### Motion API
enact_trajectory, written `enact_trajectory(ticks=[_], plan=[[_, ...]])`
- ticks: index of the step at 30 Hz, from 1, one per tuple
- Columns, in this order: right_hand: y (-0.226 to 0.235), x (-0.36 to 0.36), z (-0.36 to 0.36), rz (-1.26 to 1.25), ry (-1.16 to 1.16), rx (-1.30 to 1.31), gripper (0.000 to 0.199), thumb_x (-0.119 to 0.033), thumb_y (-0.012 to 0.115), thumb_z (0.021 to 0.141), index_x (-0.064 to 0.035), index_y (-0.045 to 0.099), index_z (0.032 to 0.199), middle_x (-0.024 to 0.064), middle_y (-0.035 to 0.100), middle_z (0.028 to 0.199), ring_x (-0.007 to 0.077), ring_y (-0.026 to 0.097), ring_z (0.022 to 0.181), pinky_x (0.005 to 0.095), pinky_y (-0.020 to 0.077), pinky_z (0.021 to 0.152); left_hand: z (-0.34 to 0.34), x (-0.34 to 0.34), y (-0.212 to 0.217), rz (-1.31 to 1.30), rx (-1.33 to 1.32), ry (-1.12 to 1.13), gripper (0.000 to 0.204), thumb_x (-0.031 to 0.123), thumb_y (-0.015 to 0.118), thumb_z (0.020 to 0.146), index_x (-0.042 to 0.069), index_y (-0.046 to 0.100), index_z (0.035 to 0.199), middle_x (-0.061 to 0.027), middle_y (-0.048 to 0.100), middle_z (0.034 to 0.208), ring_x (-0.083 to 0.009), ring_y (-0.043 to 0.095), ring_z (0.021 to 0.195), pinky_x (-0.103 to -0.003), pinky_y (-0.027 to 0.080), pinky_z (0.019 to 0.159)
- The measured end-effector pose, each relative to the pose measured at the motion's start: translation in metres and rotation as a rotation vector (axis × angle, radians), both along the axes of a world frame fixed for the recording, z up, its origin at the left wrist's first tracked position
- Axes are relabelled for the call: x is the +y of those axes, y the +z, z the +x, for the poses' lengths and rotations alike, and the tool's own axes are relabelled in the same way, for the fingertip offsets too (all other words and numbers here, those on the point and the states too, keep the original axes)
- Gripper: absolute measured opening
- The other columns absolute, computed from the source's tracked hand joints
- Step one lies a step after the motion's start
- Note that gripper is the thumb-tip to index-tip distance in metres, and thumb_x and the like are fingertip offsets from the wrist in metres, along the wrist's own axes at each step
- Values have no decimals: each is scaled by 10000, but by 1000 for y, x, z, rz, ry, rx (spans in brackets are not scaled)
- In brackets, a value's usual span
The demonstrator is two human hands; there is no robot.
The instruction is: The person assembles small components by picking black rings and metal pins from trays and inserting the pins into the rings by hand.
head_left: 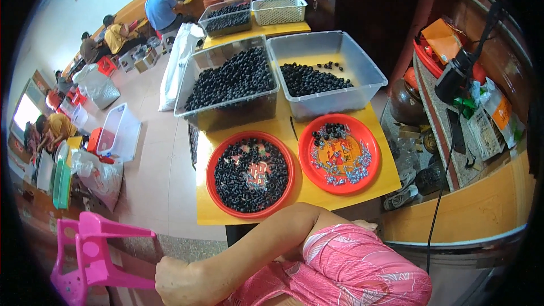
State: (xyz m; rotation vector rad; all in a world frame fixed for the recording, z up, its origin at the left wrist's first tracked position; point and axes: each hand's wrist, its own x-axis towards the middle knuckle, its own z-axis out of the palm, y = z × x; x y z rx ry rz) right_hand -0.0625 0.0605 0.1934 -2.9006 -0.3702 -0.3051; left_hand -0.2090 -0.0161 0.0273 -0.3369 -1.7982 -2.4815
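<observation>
A bare arm, seemingly my right, bends at the elbow near the table edge. It crosses leftward from pink leaf-print cloth [362, 260]. My right hand [184, 282] looks fisted at the lower left, with nothing visible in it. Past the cloth shows a sliver of skin, perhaps my left hand [365, 225]; its fingers cannot be made out. Both are apart from the red plates on the yellow table [351, 201]. The left plate [209, 170] holds small black ring-like pieces. On the right plate [374, 175] lie silvery clear pieces and some black ones.
Behind the plates stand two clear bins [187, 105] [371, 79] of black pieces. A pink stool [93, 249] is at the lower left. A cable [439, 209] hangs by the stone-topped shelf [425, 88] on the right. Sacks [96, 85] and seated people [161, 8] are beyond.
</observation>
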Motion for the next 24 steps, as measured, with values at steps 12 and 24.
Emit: enact_trajectory(ticks=[12, 24], plan=[[0, -11, -28, 33, -68, 42, 156, -186, 602, 679, -101, 676, 787, 49, 650, 788, 192, 629, 714, 304, 455, 533, 18, 33, -26, -246, -128, 177, 444, 411, 456, 846, 7, 565, 997, -202, 570, 1009, -328, 551, 923, -424, 420, 815], [-30, -48, -64, 220, -198, 16, 137, -154, 573, 638, -31, 612, 684, 117, 597, 716, 239, 591, 709, 346, 456, 570, 24, 57, -33, -569, -264, 121, 454, 419, 463, 839, -2, 578, 966, -214, 581, 976, -339, 562, 893, -424, 432, 786]])
